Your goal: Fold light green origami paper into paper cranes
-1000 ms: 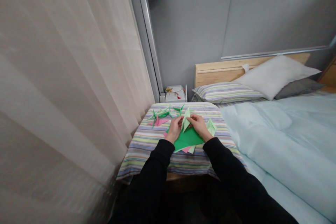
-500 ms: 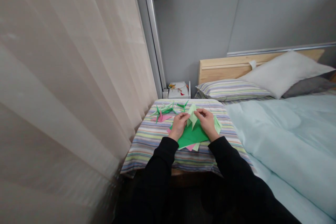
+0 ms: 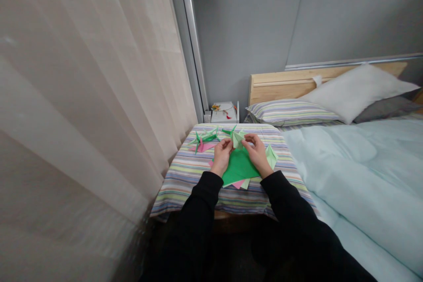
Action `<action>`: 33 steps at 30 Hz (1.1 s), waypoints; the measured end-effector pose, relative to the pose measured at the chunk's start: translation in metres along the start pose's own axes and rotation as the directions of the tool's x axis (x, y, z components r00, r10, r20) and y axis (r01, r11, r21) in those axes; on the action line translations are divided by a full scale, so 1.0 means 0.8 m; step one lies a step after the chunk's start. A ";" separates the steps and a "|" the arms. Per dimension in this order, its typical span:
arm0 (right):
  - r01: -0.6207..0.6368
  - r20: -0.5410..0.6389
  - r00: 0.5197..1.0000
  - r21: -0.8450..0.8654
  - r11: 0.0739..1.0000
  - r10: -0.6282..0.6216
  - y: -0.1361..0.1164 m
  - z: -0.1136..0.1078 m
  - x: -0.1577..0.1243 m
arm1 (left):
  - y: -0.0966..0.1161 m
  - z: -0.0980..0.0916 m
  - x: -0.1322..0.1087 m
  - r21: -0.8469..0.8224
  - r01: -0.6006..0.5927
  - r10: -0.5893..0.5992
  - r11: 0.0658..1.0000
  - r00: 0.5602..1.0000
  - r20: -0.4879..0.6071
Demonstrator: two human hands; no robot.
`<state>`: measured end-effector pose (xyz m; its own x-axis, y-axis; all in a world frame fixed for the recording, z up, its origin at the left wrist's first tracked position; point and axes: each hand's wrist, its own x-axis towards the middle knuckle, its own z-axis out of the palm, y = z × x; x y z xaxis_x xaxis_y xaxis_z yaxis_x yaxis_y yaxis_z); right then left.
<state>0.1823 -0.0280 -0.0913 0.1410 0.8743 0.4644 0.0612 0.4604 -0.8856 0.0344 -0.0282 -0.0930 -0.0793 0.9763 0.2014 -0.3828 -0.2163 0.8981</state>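
A folded piece of pale green origami paper [image 3: 237,140] is pinched between my two hands. My left hand [image 3: 223,154] grips its left side, fingers closed. On the right side, my right hand [image 3: 258,153] holds it with thumb and fingertips. Beneath lies a flat dark green paper sheet [image 3: 242,168], with pink and pale green paper edges showing under it. Beyond my left hand rest several folded paper cranes, among them a green one [image 3: 209,138] and a pink one [image 3: 204,146]. Another folded pale green paper [image 3: 271,157] lies beside my right wrist.
A striped cloth [image 3: 185,176] covers the small table. The bed with its light blue quilt [image 3: 357,167] stands close on the right, and a beige curtain [image 3: 99,97] hangs at the left. Behind the table is a white stand [image 3: 224,113] with small items on it.
The pale green paper has been turned and tilted in my fingers, its long downward points no longer showing. Both hands have shifted slightly left.
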 end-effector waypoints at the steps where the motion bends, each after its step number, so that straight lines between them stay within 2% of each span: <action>1: 0.001 -0.010 1.000 -0.008 1.000 -0.001 -0.001 -0.001 0.000 | 0.000 0.000 0.001 -0.006 0.003 -0.003 1.000 1.000 0.001; 4: -0.016 -0.017 1.000 -0.012 1.000 0.016 -0.003 -0.002 0.000 | -0.001 0.001 0.002 -0.014 0.009 -0.009 1.000 1.000 0.001; 12: -0.102 0.121 0.989 0.111 0.989 0.088 -0.019 0.003 -0.008 | -0.003 -0.004 0.002 -0.026 0.016 -0.017 1.000 1.000 -0.023; 18: -0.179 0.190 0.971 0.188 0.966 0.143 -0.025 0.004 -0.009 | -0.002 -0.005 0.002 -0.113 0.115 -0.113 0.987 0.993 0.027; 26: -0.241 0.246 0.952 0.242 0.940 0.181 -0.018 0.003 -0.009 | 0.004 -0.002 -0.001 -0.174 0.183 -0.167 0.968 0.981 0.100; 33: -0.276 0.324 0.924 0.198 0.941 0.203 0.003 0.003 -0.005 | 0.002 -0.001 -0.001 -0.182 0.182 -0.169 0.966 0.982 0.084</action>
<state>0.1796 -0.0303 -0.0950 -0.1769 0.9512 0.2527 -0.1769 0.2219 -0.9589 0.0329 -0.0291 -0.0920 0.0642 0.9948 0.0787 -0.5521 -0.0303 0.8332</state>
